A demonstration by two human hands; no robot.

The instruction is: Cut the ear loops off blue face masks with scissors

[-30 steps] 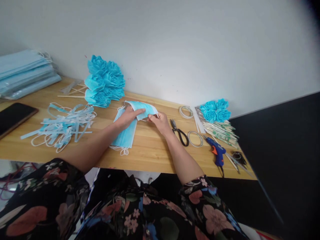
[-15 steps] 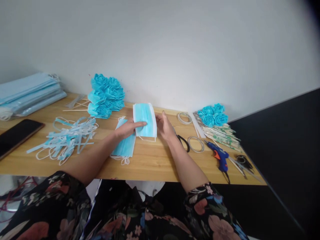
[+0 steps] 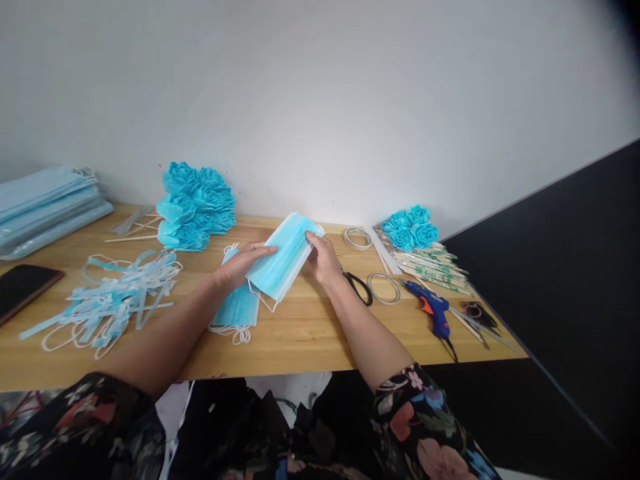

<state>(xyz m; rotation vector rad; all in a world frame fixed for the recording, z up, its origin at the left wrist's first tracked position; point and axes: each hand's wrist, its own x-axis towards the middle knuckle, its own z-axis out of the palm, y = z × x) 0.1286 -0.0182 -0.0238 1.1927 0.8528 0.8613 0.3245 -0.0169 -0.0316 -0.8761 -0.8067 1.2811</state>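
A light-blue face mask [image 3: 285,257] is held up over the table, tilted, with white ear loops hanging from its lower edge. My left hand [image 3: 244,265] grips its left side, thumb on the front and fingers hidden behind. At the upper right corner, my right hand [image 3: 321,255] pinches the mask with the thumb on top. Below my left hand lies a flat pile of face masks [image 3: 235,308] with white loops at its near end. A heap of cut mask strips and loops [image 3: 115,297] is left of my left forearm.
Blue paper-like flowers [image 3: 195,207] on sticks stand at the back left, more flowers [image 3: 411,228] at the right. Stacked masks [image 3: 45,207] and a phone [image 3: 25,287] are far left. Right lie tape rolls [image 3: 357,238], black-handled scissors [image 3: 361,290], wrapped sticks [image 3: 433,267] and a blue glue gun [image 3: 431,307].
The held mask has turned from nearly upright to a slant. My right hand has closed on its upper right corner. The view has shifted slightly.
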